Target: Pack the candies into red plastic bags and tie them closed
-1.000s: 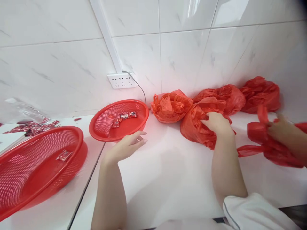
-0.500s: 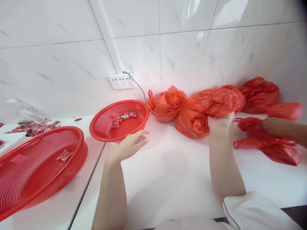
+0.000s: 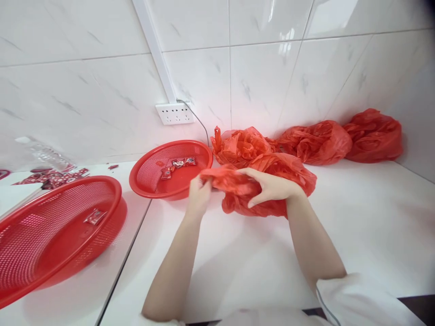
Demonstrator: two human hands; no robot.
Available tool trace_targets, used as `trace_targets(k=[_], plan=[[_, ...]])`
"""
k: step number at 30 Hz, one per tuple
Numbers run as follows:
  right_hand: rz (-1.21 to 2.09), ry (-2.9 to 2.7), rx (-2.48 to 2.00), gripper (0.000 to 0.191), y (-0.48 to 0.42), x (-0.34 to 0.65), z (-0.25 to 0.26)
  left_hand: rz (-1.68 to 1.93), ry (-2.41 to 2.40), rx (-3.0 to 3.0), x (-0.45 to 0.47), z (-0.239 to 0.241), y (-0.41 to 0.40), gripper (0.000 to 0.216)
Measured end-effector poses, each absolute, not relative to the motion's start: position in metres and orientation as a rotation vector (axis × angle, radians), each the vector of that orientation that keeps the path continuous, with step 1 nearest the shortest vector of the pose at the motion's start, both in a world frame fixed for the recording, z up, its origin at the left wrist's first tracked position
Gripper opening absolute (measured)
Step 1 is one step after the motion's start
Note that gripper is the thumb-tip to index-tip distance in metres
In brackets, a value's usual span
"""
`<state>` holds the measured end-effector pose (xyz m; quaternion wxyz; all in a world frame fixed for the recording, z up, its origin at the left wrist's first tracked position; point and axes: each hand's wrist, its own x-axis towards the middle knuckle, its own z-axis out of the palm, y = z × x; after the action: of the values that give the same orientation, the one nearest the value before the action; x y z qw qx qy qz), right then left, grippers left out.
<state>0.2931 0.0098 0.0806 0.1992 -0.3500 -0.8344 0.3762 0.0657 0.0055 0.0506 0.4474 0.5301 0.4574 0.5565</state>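
Observation:
My left hand is closed on the gathered, crumpled top of a red plastic bag. My right hand curves over that same bag from the right. Its thumb stands well apart from its fingers, and the fingertips rest against the crumpled plastic. The lower part of the bag sits on the white table, pressed close to another bulging red plastic bag; where one ends and the other begins is hard to see. What the bags contain is hidden.
A round red basket with several small wrapped packets stands left of my hands. Nearer, a larger red basket holds one packet. More red bags line the tiled wall. A clear bottle lies far left.
My right hand has come left and forward from the bags by the wall. My left hand has closed on a bag's top. The other person's arm and the red bag at right are gone from view.

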Motion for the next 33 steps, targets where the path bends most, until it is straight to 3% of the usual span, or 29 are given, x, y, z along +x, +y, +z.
trace_targets(k=[2,5,9,13,16,18,22,28,33], plan=[[0.907,-2.356,-1.221,0.076,0.019,0.307,0.070,1.594,1.112,1.109,0.050,0.055,0.013,0.023],[0.597,-2.226,-1.599,0.051,0.034,0.322,0.053,1.886,1.087,0.911,0.025,0.065,0.018,0.020],[0.184,-1.916,-1.706,0.030,0.042,0.323,0.050,1.899,1.122,0.851,0.009,0.074,0.017,0.019],[0.606,-1.804,-1.176,0.035,0.026,0.302,0.065,1.685,1.192,0.866,0.016,0.077,0.013,0.016],[0.944,-1.799,-0.808,0.058,0.013,0.278,0.073,1.502,1.252,0.928,0.025,0.077,0.011,0.017],[1.031,-1.683,-0.725,0.049,0.012,0.265,0.073,1.386,1.311,1.022,0.028,0.075,0.010,0.018],[1.143,-1.330,-0.722,0.018,0.022,0.260,0.064,1.361,1.382,1.094,0.022,0.071,0.009,0.028],[1.068,-1.131,-0.950,0.035,0.030,0.281,0.063,1.077,1.386,1.215,-0.006,0.078,0.004,0.029],[1.005,-1.274,-1.189,0.036,0.019,0.278,0.073,1.320,1.634,1.644,-0.001,0.097,-0.015,0.025]])
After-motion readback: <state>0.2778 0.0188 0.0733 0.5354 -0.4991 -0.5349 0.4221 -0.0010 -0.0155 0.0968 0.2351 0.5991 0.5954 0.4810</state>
